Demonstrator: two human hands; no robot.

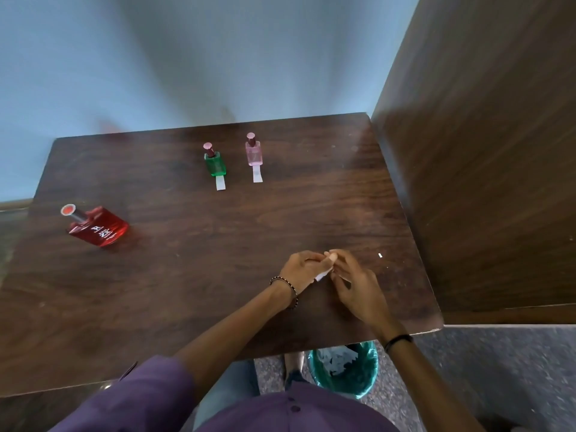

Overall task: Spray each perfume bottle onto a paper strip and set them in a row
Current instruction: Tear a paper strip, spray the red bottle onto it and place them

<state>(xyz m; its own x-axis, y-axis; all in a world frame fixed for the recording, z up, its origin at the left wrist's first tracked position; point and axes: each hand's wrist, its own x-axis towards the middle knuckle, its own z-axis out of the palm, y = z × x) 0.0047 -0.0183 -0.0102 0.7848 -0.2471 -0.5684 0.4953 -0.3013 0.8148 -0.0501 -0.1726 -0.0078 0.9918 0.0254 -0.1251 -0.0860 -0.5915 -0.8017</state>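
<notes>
Hands meet low on the dark wood tabletop, around 5 o'clock from its middle; left hand and right hand are both pinched onto the same small white paper strip, fingers closed tight at its upper end while its lower end pokes out between the two palms. Left wrist has a beaded bracelet; right wrist has a dark band.

Up at 12 o'clock on the tabletop, a green bottle and a pink bottle stand upright side by side, close but not touching; each one has a white strip sticking out from its base toward the person, the green one's strip and the pink one's strip; looks like the bottles sit on the far ends, though that's hard to say for sure.

Way over at 9 o'clock, well apart from the others, a bigger red bottle stands on its own near the left edge, with white lettering too blurry to read.

Tiny white scrap lies at 3 o'clock, just right of the hands; under the near edge at 6 o'clock, a teal bin holds crumpled white paper.
</notes>
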